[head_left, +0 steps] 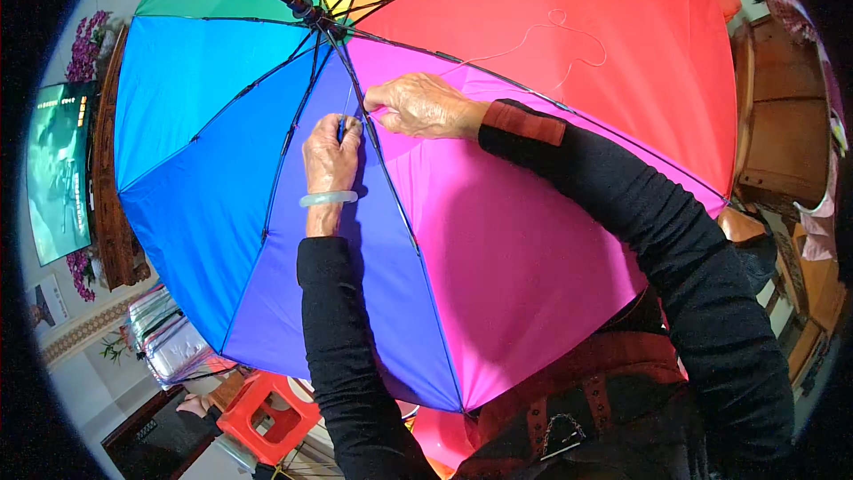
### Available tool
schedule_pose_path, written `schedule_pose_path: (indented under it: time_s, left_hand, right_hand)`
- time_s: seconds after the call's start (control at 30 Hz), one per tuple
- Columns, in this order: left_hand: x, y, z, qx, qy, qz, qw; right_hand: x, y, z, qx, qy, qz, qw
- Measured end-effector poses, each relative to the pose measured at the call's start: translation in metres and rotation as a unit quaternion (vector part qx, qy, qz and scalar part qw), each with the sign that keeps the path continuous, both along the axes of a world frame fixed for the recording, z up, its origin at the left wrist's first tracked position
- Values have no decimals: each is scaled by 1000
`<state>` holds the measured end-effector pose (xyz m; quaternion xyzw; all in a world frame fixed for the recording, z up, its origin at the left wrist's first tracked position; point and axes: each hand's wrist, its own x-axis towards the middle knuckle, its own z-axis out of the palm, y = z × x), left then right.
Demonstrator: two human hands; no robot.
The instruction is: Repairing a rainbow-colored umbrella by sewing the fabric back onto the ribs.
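Head view: a big rainbow umbrella (498,213) fills most of the frame, seen from the inside, so the black ribs fan out from the hub (306,9) near the top centre. Panels run green and yellow along the top, orange and red on the upper right, magenta through the middle and right, purple and blue down the centre-left, lighter blue on the left.

Both hands are up at the rib (391,173) that divides the purple panel from the magenta one, a little above the middle of the frame. The left hand (330,156) is closed into a loose fist, fingertips pinched right at the rib; something thin sticks up from the pinch, but it's too small to say what. There's a pale jade-coloured bangle (328,199) on that wrist. The right hand (425,105) comes in from the right with its fingers curled narrow and pressed onto the magenta fabric just beside the same rib, almost touching the left hand. A pale thread (569,31) loops across the red panel in the upper right; where it ends I can't tell. Both sleeves are black, the right one with a reddish cuff.

Around the edges: a red plastic stool (267,413) at the lower left, a screen (58,169) on the far left, wooden furniture (782,116) on the right.
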<state>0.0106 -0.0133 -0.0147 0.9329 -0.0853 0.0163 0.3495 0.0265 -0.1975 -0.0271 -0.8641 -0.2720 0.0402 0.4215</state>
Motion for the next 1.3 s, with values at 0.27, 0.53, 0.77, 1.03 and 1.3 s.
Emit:
schedule_pose_path:
  time_s: [0.27,0.53,0.77,1.03,1.3]
  left_hand:
    - [4,7,-5,21,-12,6,1000]
    - [4,9,-2,39,8,4,999]
    - [4,7,-1,29,17,-1,999]
    - [4,3,-2,23,-7,-14,1000]
    - [6,-5,-13,3,-73,-16,997]
  right_hand:
    - [1,1,-1,-2,-1,0,1000]
    - [0,-1,1,11,11,-9,1000]
    - [1,-1,-4,16,-11,-14,1000]
    - [1,0,-3,24,-8,-16,1000]
    - [2,1,1,18,-5,-13,1000]
